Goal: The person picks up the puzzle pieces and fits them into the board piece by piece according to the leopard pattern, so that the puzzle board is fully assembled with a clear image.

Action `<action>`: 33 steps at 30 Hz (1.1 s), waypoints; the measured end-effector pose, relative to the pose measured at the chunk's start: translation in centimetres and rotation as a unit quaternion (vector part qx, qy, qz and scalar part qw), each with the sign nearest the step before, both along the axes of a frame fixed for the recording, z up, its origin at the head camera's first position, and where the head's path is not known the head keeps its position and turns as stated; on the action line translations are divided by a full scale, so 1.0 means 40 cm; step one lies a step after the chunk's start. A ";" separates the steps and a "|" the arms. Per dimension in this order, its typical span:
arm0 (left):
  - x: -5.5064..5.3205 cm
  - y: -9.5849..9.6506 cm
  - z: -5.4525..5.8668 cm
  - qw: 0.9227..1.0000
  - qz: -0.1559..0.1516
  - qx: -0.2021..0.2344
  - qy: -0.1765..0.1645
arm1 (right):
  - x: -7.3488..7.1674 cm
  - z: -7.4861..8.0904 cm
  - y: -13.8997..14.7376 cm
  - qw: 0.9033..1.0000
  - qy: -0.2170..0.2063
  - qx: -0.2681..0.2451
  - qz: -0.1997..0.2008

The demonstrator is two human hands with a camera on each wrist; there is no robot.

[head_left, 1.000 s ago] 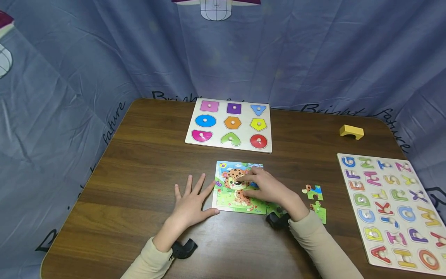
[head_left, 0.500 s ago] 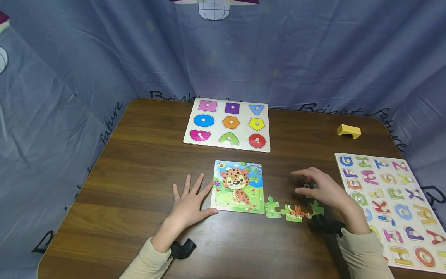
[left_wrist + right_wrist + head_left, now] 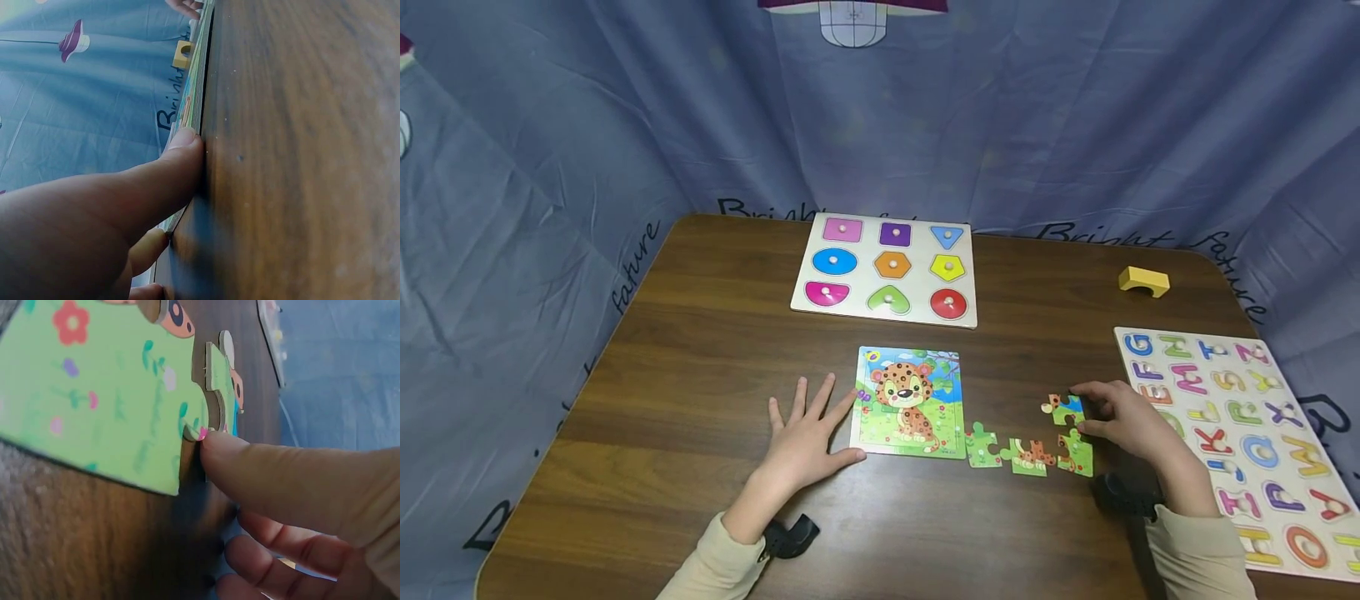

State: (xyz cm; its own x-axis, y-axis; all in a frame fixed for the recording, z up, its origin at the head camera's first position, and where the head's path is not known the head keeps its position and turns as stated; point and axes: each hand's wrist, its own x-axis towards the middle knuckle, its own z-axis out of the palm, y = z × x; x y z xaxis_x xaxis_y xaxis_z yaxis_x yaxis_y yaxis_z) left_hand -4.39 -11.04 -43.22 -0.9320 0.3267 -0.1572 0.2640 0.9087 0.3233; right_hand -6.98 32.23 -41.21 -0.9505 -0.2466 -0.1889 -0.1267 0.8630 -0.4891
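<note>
A square leopard jigsaw board lies mid-table. My left hand rests flat on the wood at its left, fingers spread, with index finger and thumb tips at the board's edge; in the left wrist view the thumb meets that edge. To the right, my right hand has thumb and index finger at opposite edges of a blue-and-green jigsaw piece, pinching its right end. Just below lies a green corner piece, large in the right wrist view, its knob close to my thumb.
Two more loose jigsaw pieces, one green and one with orange spots, lie right of the board. Behind is a shapes pegboard. An alphabet pegboard lies under my right forearm, and a yellow arch block is at back right.
My right hand has left the leopard board, moved right over the loose pieces and come down at the blue-and-green one. My left hand has stayed in place.
</note>
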 end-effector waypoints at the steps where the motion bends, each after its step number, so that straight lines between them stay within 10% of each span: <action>1: 0.001 0.000 0.000 1.000 0.001 0.001 -0.001 | 0.000 -0.001 0.000 1.000 0.001 0.001 -0.002; 13: 0.001 0.000 -0.004 1.000 0.001 0.003 -0.004 | 0.005 0.003 -0.014 0.999 -0.020 -0.025 -0.034; 23: 0.002 -0.003 -0.005 1.000 -0.001 0.000 0.007 | -0.023 0.042 -0.086 0.983 -0.056 -0.166 -0.049; 33: 0.001 0.000 -0.005 1.000 -0.002 0.000 0.002 | -0.080 0.020 -0.269 0.963 -0.113 -0.243 0.027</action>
State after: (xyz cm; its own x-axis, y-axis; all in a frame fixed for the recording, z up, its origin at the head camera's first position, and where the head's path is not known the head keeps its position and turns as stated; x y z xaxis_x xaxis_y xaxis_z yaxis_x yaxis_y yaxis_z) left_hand -4.35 -11.04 -43.41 -0.9311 0.3310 -0.1533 0.2697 0.9077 0.3215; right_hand -10.19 21.48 -40.42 -0.8818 -0.4061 -0.2396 -0.0079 0.5208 -0.8536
